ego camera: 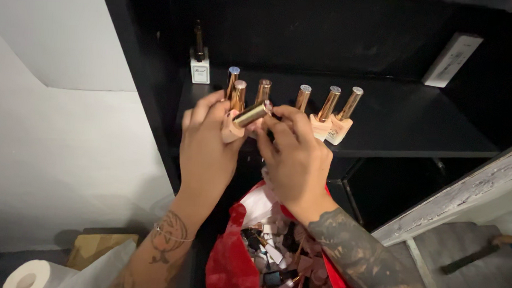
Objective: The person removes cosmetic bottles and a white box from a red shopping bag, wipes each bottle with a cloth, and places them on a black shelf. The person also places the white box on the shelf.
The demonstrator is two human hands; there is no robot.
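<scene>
My left hand [208,142] holds a pale pink nail polish bottle with a gold cap [247,116], tilted almost flat in front of a black shelf [415,129]. The fingertips of my right hand [292,154] touch the cap end of the same bottle. Behind my hands a row of several similar gold-capped bottles [328,115] stands along the shelf's front edge. One white square bottle with a dark cap [200,65] stands further back at the left.
A red plastic bag [232,262] full of small polish bottles sits open below my hands. A white box [453,59] leans at the shelf's back right. A paper roll [30,275] and a cardboard box [96,246] lie bottom left. A worn white board [464,194] slants at right.
</scene>
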